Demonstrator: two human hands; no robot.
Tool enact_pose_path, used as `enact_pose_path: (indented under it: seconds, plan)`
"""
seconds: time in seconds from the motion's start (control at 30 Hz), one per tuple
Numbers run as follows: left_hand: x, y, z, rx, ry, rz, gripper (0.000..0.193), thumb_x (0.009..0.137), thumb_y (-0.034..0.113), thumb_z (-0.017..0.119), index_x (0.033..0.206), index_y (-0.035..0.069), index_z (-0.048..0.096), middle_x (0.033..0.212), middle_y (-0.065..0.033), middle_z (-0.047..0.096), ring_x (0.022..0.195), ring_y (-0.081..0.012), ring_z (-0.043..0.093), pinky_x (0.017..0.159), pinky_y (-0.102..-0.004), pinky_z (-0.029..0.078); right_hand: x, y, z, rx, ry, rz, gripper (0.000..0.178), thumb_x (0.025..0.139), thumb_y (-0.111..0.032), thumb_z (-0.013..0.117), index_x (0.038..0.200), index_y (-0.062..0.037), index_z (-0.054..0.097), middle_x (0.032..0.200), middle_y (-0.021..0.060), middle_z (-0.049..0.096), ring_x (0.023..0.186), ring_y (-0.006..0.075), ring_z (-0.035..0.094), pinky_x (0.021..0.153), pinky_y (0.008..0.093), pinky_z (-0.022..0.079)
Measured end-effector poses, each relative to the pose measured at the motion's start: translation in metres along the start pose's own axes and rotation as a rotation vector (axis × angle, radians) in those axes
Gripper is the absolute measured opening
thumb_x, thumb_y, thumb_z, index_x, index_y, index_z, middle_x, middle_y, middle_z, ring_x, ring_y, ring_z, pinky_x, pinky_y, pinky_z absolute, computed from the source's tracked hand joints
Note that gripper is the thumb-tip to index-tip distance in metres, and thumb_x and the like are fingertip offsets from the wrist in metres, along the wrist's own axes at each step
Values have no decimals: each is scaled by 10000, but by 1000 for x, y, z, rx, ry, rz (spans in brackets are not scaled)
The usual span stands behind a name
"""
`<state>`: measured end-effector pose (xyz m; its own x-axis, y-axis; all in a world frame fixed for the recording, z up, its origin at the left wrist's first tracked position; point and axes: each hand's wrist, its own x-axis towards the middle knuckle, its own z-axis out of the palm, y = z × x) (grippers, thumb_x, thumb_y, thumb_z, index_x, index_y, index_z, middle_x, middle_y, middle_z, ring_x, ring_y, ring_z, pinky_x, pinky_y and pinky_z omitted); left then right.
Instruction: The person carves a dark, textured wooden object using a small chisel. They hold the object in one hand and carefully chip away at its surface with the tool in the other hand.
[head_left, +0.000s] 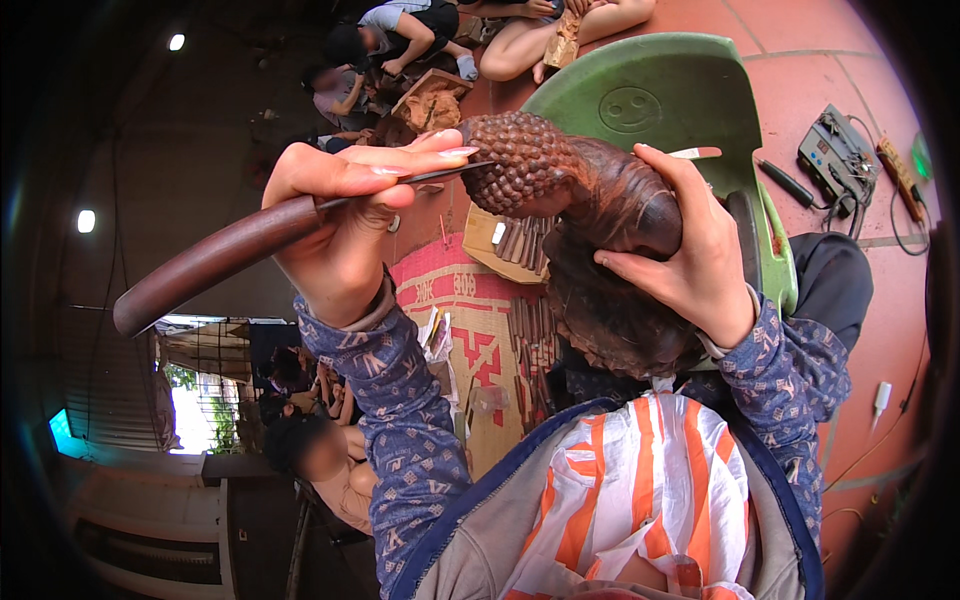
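Note:
A dark reddish-brown wooden carving (630,195) lies across in front of me; its head is covered in rows of small round knobs. My right hand (695,265) grips its smooth rounded part, thumb spread over the wood. In my left hand (335,225) is a carving chisel (220,260) with a long curved wooden handle, its thin dark shaft pinched between thumb and fingers. The tip meets the knobbed surface, or sits right in front of it. Below, the carving's rough dark base (620,315) is partly hidden by my right hand.
A green plastic chair (680,75) stands beyond the carving. On the tiled floor at right are a control box (838,155) with cables and a power strip (900,180). Several chisels (525,240) lie in a tray, more on a patterned mat (440,300). Other people sit at far left and top.

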<state>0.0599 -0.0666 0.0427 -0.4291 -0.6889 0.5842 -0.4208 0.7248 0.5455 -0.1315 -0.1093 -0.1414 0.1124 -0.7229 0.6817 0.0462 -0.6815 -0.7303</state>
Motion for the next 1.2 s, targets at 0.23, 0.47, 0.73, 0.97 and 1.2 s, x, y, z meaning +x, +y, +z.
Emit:
enact_pose_path:
  seconds: [0.23, 0.47, 0.73, 0.97, 1.2]
  plan:
    - [-2, 3, 6, 32, 19, 25, 206, 841, 13, 663, 945, -7, 486, 863, -278, 663, 889, -411, 667, 862, -565, 514, -2, 0, -3, -25, -72, 71, 803, 577, -122, 855, 1277, -16, 474, 1153, 175, 591, 1049, 320, 609, 895, 355, 476]
    - [-6, 6, 12, 104, 78, 23, 205, 841, 18, 663, 936, -8, 484, 872, -279, 661, 876, -388, 674, 851, -556, 525, -2, -1, -3, -23, -65, 65, 806, 577, -133, 858, 1277, -20, 474, 1165, 175, 589, 1058, 322, 606, 897, 355, 476]
    - [-10, 5, 19, 101, 74, 96, 192, 869, 10, 623, 968, 8, 459, 883, -294, 656, 881, -398, 671, 847, -532, 533, -4, 2, -5, -22, -72, 56, 808, 573, -141, 860, 1274, -28, 474, 1170, 170, 589, 1062, 329, 601, 899, 360, 474]
    - [-11, 7, 24, 158, 107, 73, 194, 872, 20, 624, 971, 6, 457, 887, -292, 657, 884, -393, 672, 850, -520, 534, -5, 2, -4, -18, -75, 68, 804, 575, -145, 858, 1272, -26, 474, 1169, 170, 589, 1057, 329, 601, 900, 359, 472]
    - [-12, 12, 29, 244, 144, 65, 219, 870, 52, 635, 959, 4, 441, 864, -298, 647, 854, -424, 667, 842, -551, 533, -2, 0, -3, -35, -37, 27, 756, 578, -155, 837, 1240, -46, 487, 1097, 157, 583, 989, 346, 597, 820, 383, 488]
